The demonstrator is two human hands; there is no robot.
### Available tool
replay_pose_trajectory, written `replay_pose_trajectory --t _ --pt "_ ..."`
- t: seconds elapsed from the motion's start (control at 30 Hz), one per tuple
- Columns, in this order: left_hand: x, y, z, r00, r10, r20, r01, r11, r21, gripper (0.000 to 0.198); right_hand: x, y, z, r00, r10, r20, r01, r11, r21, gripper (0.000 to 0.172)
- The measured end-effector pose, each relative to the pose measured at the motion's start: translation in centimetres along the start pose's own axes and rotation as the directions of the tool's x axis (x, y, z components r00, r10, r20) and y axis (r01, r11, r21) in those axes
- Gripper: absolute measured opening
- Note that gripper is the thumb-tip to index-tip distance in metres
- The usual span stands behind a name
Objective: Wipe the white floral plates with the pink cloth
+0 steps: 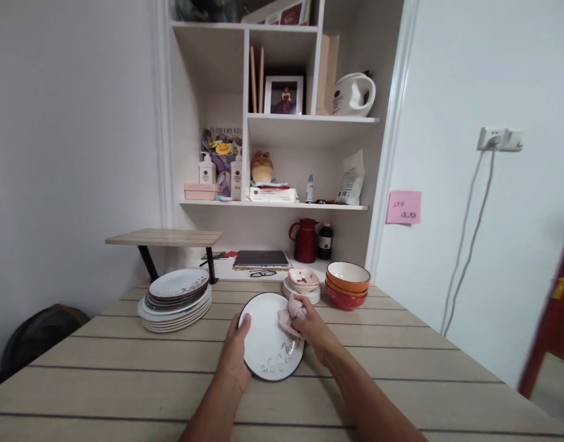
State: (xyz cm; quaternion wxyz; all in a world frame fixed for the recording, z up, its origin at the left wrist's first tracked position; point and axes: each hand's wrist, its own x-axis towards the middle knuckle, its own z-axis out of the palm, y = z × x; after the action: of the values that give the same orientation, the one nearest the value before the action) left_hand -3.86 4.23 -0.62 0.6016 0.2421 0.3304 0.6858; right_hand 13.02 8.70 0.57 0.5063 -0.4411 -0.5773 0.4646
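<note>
A white plate (265, 331) with a dark rim and a brown floral pattern is held tilted above the table, facing me. My left hand (237, 347) grips its left edge, thumb on the front face and fingers behind. In my right hand (313, 325) is a bunched pale pink cloth (288, 316), pressed against the plate's upper right part near the rim. The fingers of my right hand are closed around the cloth.
On the slatted wooden table (162, 380), a stack of plates (175, 304) stands left, beside a small raised shelf (164, 237). Small dishes (304, 283) and stacked bowls (347, 285) stand at the back right. Behind are a closed laptop (262, 258), glasses (263, 273) and a red jug (305, 240).
</note>
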Motion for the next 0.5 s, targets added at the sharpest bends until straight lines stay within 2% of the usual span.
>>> replay_pose_trajectory --t 0.1,0.27,0.5 --pt "-0.3 0.1 0.2 1.000 0.002 -0.029 -0.002 1.000 0.014 0.051 -0.1 0.2 0.2 0.999 -0.003 0.034 0.003 1.000 0.020 0.064" --pt "-0.4 0.2 0.4 1.000 -0.009 -0.017 0.010 1.000 0.025 0.053 -0.5 -0.7 0.5 0.997 -0.064 0.036 0.062 0.997 0.048 0.062" --pt "-0.7 1.0 0.5 0.983 -0.179 0.046 0.182 0.980 -0.074 0.063 -0.7 -0.8 0.8 1.000 -0.027 0.010 0.026 0.999 0.048 0.060"
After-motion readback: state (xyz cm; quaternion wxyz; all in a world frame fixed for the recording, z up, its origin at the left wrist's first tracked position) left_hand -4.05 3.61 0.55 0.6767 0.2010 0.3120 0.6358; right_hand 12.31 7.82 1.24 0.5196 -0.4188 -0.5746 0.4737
